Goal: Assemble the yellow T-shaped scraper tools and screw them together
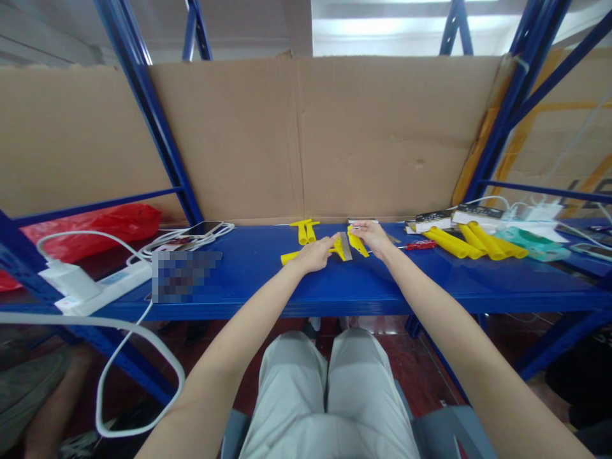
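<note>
My left hand (313, 255) is closed round the handle of a yellow scraper (289, 257) lying along the blue bench. Its flat metal blade (345, 247) points to the right, past my fingers. Just right of that blade, my right hand (373, 236) pinches with bent fingers near a separate yellow plastic piece (357, 243), which appears to be a scraper's head cover. Whether a small part is also between those fingertips is too small to tell. Two yellow T-shaped handles (306, 232) lie behind my left hand. A red-handled screwdriver (421, 245) rests right of my right hand.
Several yellow tube handles (471, 242) lie at the right, beside black-and-white boxes (433, 221) and a teal plastic wrapper (533, 244). A white power strip (108, 287) and coiled cables (191, 239) occupy the left. Cardboard (306, 140) walls the back between blue posts.
</note>
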Motion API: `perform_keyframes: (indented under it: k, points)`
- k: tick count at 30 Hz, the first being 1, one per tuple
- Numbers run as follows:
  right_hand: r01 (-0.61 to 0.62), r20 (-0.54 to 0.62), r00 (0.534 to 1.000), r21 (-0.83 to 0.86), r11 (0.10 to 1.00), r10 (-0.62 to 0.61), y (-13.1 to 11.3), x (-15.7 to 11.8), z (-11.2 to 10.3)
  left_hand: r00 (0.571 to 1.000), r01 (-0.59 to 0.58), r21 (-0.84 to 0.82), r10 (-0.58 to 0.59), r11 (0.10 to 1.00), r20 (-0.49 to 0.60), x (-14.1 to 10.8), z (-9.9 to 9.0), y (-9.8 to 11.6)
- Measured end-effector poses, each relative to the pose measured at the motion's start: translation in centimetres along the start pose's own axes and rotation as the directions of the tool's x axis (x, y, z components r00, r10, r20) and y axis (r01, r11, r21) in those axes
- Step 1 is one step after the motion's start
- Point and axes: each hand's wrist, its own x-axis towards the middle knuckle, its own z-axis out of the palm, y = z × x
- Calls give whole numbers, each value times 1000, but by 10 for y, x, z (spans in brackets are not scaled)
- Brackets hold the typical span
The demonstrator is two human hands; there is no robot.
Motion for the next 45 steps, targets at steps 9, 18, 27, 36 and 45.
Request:
perform_keyframes:
  k: [9,18,27,36,45]
  points:
    - [-121,-170,977,68,990,131,-6,-1,-2,1000,12,-5,-12,1000,8,-1,-1,2]
    - [-249,-135,954,145,958,268,-7,5,-14,1000,15,-1,-15,1000,4,1,1,-2]
    - [-230,-77,961,321,919,267,1,16,-18,1000,12,5,-12,1000,-10,1,3,-4]
    - [-305,29,951,270,913,309,-7,7,-17,1000,-2,5,2,1000,-11,3,5,-6]
    - [-184,66,981,55,981,181,-8,-9,4,1000,5,-19,-5,1000,-14,0,1,-3]
